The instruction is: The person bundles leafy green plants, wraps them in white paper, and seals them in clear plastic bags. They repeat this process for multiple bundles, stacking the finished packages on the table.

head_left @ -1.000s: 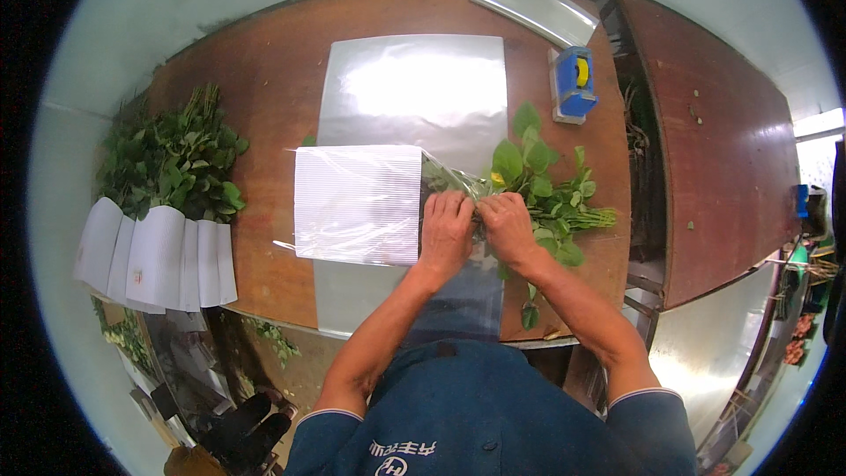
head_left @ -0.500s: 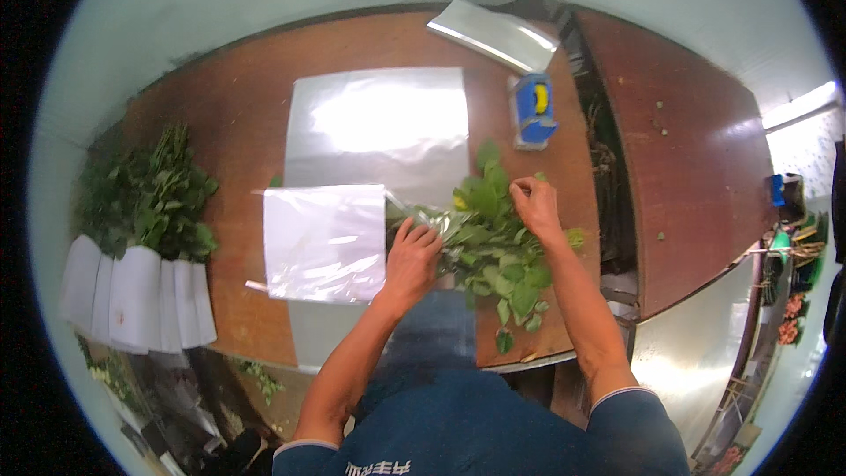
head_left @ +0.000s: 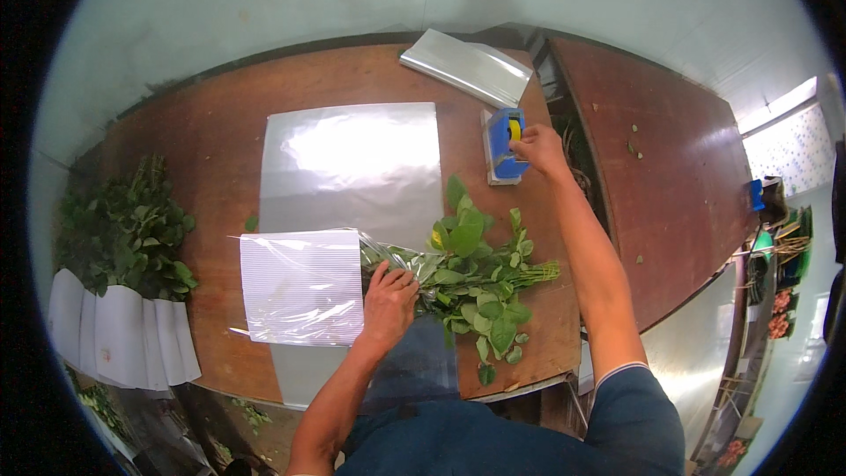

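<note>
Looking down from the head view, the left hand [head_left: 388, 298] lies flat with fingers spread, pressing on the bunch of green leafy stems [head_left: 471, 278] where it enters its clear plastic and white ribbed paper sleeve [head_left: 301, 286]; it presses rather than grips. The bunch lies across the near edge of the brown wooden table [head_left: 194, 159], leaves and cut stem ends pointing right. The right hand [head_left: 539, 148] reaches well away to the blue and yellow tape dispenser [head_left: 505, 143] at the table's right side, fingers curled onto its top; whether it is gripping anything cannot be told. Beneath the bunch lies a large sheet of shiny clear wrapping film [head_left: 352, 167]. A stack of folded silvery sleeves [head_left: 467, 66] rests at the far edge. More wrapped green bunches in white paper [head_left: 123, 282] stand at the left.
</note>
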Tool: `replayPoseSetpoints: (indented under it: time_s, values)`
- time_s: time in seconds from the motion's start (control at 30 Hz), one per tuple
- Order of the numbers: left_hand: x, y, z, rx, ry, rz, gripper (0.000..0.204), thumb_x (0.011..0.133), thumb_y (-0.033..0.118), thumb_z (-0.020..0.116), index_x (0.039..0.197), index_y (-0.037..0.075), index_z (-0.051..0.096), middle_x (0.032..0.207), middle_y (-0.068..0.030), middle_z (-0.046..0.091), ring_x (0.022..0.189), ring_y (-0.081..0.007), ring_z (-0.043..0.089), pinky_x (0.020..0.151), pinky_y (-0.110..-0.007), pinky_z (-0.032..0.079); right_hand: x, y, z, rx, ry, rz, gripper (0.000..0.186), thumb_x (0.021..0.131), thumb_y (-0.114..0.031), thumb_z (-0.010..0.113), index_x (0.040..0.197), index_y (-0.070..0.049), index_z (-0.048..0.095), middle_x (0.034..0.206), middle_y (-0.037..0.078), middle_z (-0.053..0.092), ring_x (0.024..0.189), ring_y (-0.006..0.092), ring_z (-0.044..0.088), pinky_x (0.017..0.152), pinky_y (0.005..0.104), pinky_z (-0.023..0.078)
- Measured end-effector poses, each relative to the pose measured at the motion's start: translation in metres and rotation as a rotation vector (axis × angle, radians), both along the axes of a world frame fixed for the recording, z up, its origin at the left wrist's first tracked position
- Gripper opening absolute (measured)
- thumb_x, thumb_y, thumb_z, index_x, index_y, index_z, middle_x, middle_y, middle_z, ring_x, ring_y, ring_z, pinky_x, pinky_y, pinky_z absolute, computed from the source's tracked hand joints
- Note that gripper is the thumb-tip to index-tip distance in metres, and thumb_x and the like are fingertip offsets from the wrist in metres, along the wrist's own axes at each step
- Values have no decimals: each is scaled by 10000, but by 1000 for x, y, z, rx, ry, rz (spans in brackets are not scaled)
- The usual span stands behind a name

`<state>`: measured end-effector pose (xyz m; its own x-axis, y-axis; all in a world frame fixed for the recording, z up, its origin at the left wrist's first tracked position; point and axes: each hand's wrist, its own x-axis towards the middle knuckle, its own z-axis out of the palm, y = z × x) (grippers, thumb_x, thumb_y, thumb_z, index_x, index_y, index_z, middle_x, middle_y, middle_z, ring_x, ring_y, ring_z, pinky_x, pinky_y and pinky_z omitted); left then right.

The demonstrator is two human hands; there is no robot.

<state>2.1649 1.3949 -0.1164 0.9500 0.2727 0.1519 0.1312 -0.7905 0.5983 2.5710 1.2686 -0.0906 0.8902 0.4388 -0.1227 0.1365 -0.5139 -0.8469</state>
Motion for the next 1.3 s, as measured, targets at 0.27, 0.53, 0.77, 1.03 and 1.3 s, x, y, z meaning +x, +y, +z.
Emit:
replayPoseSetpoints:
  time_s: [0.27, 0.53, 0.77, 1.03, 1.3]
  values:
    - [0, 1, 1, -27, -26, 31, 252, 736, 14, 776, 987, 26, 770, 1109, -116, 747, 1114, -301, 660, 1152, -527, 381, -90, -59, -16, 377, 444, -304, 304, 894, -122, 780, 1097, 91, 705, 824, 87, 703, 714, 148, 643, 617, 291, 514]
    - [6, -1, 7, -30, -35, -20, 195, 774, 22, 725, 966, 8, 753, 1076, -118, 712, 1112, -292, 629, 1151, -502, 382, -45, -81, -57, -464, -483, -3, 214, 869, -147, 675, 782, 42, 726, 654, 167, 672, 614, 256, 689, 615, 400, 521]
    - [-5, 3, -8, -12, -45, 24, 228, 756, 41, 755, 983, 22, 751, 1092, -95, 720, 1101, -262, 643, 1153, -493, 383, -184, -19, 14, 156, 336, 37, 240, 963, -230, 708, 982, 7, 736, 823, 39, 706, 703, 91, 628, 623, 242, 502]
    - [0, -1, -11, -20, -25, -1, 302, 744, 41, 760, 1044, 34, 727, 1110, -97, 713, 1122, -267, 641, 1149, -497, 376, -284, 25, -47, -85, 448, 11, 260, 893, -183, 699, 730, 19, 694, 629, 32, 655, 550, 93, 577, 532, 266, 462]
    - [9, 4, 4, -13, 11, 34, 461, 704, 26, 770, 1153, 27, 668, 1078, -137, 705, 1110, -321, 623, 1060, -472, 401, -283, 33, -30, -253, 314, 70, 307, 838, -210, 703, 625, 9, 673, 567, 55, 640, 542, 106, 597, 556, 311, 492]
